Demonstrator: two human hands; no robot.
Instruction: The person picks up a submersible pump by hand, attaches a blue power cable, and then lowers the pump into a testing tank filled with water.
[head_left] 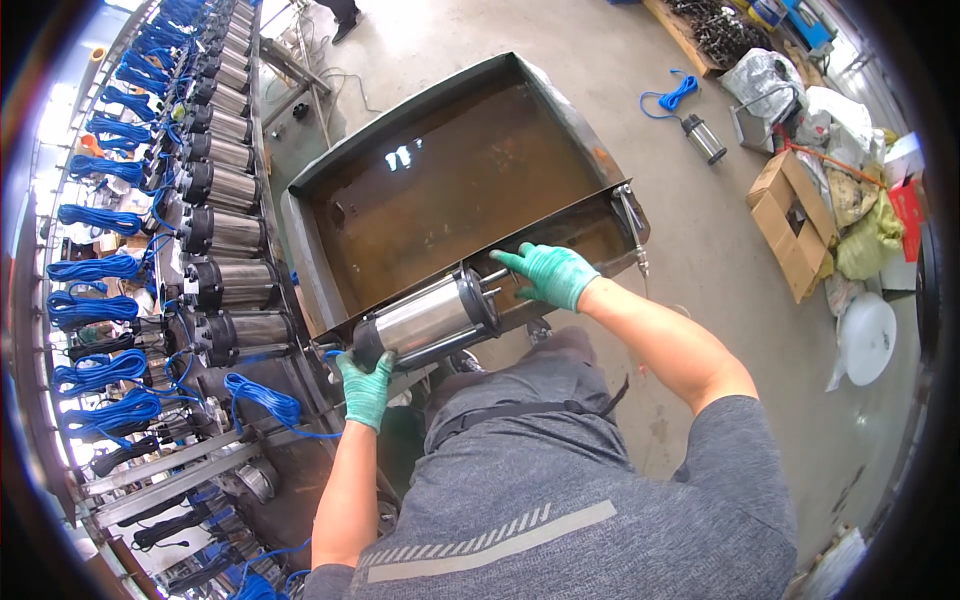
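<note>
A steel submersible pump (420,318) with black ends lies slanted across the near edge of a metal tank (300,205). My left hand (366,388), in a green glove, grips its black left end, thumb on top. At the other end, thin metal rods stick out of the black flange. Close beside these rods is my gloved right hand (552,272), its fingers stretched to the left and apart. Whether a fingertip touches a rod, I cannot tell. A blue cable (262,398) lies in a coil to the left of my left hand.
Brown, murky water (450,190) stands in the tank. Along the left runs a rack with a row of similar steel pumps (225,230) and blue cable coils (95,268). Another pump (703,139) lies on the floor at right, near a cardboard box (790,225) and sacks.
</note>
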